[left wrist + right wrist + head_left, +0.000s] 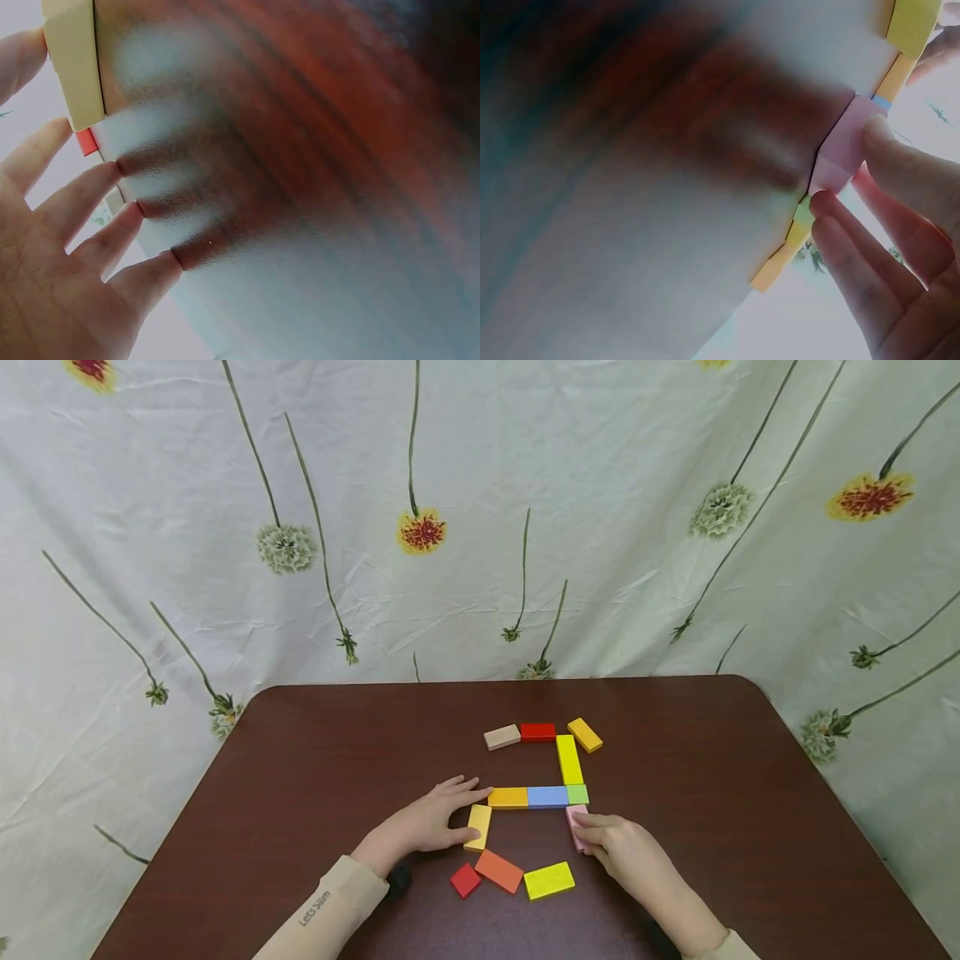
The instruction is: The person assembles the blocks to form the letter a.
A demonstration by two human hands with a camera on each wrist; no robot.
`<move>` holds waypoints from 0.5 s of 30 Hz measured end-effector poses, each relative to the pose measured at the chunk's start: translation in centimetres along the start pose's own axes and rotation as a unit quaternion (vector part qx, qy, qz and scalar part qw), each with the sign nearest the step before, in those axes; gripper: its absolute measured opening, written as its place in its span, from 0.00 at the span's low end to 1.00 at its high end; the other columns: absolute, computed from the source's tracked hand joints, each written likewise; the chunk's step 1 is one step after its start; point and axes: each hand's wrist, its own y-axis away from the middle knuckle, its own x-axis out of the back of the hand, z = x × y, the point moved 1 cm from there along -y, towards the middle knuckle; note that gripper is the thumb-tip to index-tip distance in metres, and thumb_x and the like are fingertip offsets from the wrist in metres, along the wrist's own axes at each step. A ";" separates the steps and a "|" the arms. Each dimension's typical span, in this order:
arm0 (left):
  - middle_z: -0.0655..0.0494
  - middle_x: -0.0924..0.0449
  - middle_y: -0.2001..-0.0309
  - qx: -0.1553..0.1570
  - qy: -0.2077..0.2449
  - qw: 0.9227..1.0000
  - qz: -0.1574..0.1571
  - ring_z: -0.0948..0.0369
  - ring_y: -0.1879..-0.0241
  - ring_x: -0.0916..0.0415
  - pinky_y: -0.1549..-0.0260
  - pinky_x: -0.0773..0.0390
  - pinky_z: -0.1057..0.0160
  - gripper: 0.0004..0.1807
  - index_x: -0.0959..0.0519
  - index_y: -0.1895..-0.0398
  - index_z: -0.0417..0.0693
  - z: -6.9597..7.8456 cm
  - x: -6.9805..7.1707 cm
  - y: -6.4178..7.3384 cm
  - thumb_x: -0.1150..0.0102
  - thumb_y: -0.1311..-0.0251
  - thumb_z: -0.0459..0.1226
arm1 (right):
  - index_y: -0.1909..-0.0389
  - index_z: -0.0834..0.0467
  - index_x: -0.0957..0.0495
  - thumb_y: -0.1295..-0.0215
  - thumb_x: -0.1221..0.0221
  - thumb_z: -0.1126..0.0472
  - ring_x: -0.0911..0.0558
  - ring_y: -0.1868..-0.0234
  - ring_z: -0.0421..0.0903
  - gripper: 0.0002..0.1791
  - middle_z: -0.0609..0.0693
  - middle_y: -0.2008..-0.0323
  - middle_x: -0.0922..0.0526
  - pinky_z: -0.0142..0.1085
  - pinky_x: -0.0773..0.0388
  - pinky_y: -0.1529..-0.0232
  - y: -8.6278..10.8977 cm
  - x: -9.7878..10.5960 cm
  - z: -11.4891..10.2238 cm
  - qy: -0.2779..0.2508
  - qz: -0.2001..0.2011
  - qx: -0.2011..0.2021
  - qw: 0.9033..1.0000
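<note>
On the brown table my left hand [429, 818] lies with fingers spread and fairly straight. Its thumb touches the pale yellow block [477, 827], and its index fingertip is at the left end of the orange-yellow block [507, 797]. In the left wrist view the pale yellow block [75, 64] stands beside the thumb and index finger. My right hand [626, 852] pinches the pink block [575, 818], just below the small green block [577, 794]. In the right wrist view, thumb and fingertips sit around the pink block [844, 150]. A blue block [547, 797] joins the orange-yellow and green ones.
Above the row stand a long yellow block [569, 760], a red block [537, 732], a beige block [502, 737] and a tilted orange-yellow block [585, 735]. Nearer lie a red square [466, 881], an orange block [499, 871] and a yellow block [549, 881]. A flowered cloth [472, 602] hangs behind the table [337, 752].
</note>
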 end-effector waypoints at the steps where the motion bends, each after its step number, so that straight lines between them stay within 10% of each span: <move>1: 0.47 0.40 0.25 0.000 0.001 1.000 0.000 0.43 0.24 0.50 0.34 0.37 0.37 0.36 0.34 0.27 0.58 0.0 0.0 0.0 0.35 0.38 0.46 | 0.55 0.61 0.13 0.53 0.26 0.66 0.13 0.55 0.49 0.20 0.53 0.53 0.12 0.40 0.16 0.57 0.0 0.0 0.0 0.000 0.003 0.002 1.000; 15: 0.47 0.41 0.25 -0.002 0.002 1.000 0.000 0.43 0.24 0.51 0.34 0.37 0.37 0.36 0.35 0.27 0.58 0.0 0.1 0.0 0.36 0.38 0.47 | 0.57 0.62 0.12 0.53 0.26 0.65 0.13 0.54 0.50 0.18 0.55 0.55 0.12 0.41 0.17 0.55 0.2 -0.3 0.1 0.015 0.023 -0.002 1.000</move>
